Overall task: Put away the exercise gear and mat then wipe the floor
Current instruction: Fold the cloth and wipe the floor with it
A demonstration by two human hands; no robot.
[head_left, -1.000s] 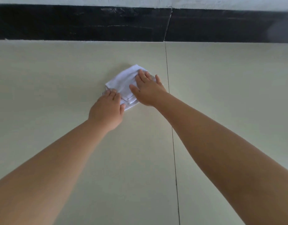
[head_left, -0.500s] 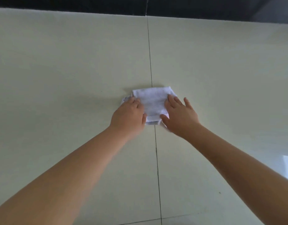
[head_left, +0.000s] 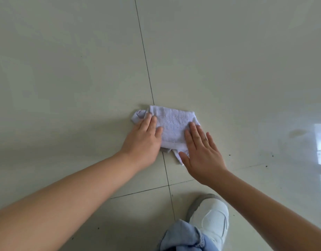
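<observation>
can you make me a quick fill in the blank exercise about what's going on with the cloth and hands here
1. Both hands press a white ____ flat against the tiled floor.
2. The left hand covers the cloth's left side, and the right hand lies on its ____ side.
3. The cloth lies across a dark ____ line between two tiles.
4. Near the bottom edge a white ____ stands on the floor, beside blue fabric.

Missing words: cloth; right; grout; shoe

No text I can read on the cloth (head_left: 174, 127), none on the floor tiles (head_left: 65, 69), none on the white shoe (head_left: 210, 216), no labels or numbers in my view
</observation>
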